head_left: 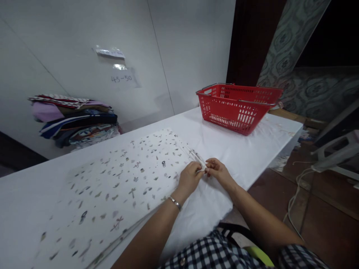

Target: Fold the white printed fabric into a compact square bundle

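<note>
In the head view, two bare hands meet at one corner of a single white cloth printed with many small motifs, too many to count. The left hand, its wrist circled by one silver bracelet, pinches the gathered corner between thumb and fingers; the right hand grasps the same corner from the other side with thumb and forefinger, the fingertips of the two hands almost touching. The cloth lies spread over the left and middle of one white-covered table, its near edge running toward the person, layered or folded along that side. Beyond the right hand, well apart from the cloth, stands one red basket with two metal handles, upright at the table's far side. To the left, beyond the table's far edge, is one pile of folded fabrics in several colours; its exact count cannot be told. Two paper labels are on the pale wall: the upper label is unreadable, the lower label reads "45-50". On the right, a white stool and a pale cable show on the floor. The person wears one checked shirt.
</note>
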`<state>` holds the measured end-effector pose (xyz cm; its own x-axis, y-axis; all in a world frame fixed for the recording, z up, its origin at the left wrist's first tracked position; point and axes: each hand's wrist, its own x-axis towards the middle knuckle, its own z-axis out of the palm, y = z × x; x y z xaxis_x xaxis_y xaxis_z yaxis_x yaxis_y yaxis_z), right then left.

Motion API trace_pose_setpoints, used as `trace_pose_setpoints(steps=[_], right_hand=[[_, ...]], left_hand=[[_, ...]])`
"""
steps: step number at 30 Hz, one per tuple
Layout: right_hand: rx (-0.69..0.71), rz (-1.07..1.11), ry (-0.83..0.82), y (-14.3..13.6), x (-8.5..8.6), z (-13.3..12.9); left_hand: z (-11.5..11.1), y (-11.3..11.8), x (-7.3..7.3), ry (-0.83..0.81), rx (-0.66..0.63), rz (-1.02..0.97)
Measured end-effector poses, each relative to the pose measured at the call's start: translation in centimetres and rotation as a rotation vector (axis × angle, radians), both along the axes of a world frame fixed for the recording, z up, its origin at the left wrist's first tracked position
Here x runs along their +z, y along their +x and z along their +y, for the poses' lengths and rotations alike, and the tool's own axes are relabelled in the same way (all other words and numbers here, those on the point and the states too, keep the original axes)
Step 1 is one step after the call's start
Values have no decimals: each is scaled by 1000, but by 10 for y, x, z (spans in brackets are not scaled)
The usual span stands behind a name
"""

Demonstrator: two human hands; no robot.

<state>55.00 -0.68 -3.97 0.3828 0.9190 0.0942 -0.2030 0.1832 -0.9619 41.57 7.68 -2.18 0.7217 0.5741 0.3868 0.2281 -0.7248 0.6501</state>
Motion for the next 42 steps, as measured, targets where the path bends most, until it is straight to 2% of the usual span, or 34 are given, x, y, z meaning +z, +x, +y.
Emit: trace_pose_setpoints(steps=[6, 16, 19, 25, 28, 32, 37, 42], right_hand=[[43, 2, 16, 2, 0, 0], [28, -8, -3, 0, 3, 0], [6, -12, -9, 0, 2, 0], [-53, -2, -42, 1, -4, 3], [-31, -10, -20, 1, -5, 2], [18, -40, 12, 0, -7, 0], [11, -80, 30, -1, -11, 2], [-14, -74, -23, 2, -13, 4]], left_hand=[[4, -1, -3, -203, 8, -75], [6, -1, -4, -227, -16, -73], [4, -1, -2, -149, -15, -62], [-2, -1, 2, 284, -81, 93], [-4, 1, 0, 400, -102, 177], [-4, 2, -2, 405, -95, 179], [-8, 0, -3, 290, -94, 134], [-13, -5, -4, 202, -81, 103]])
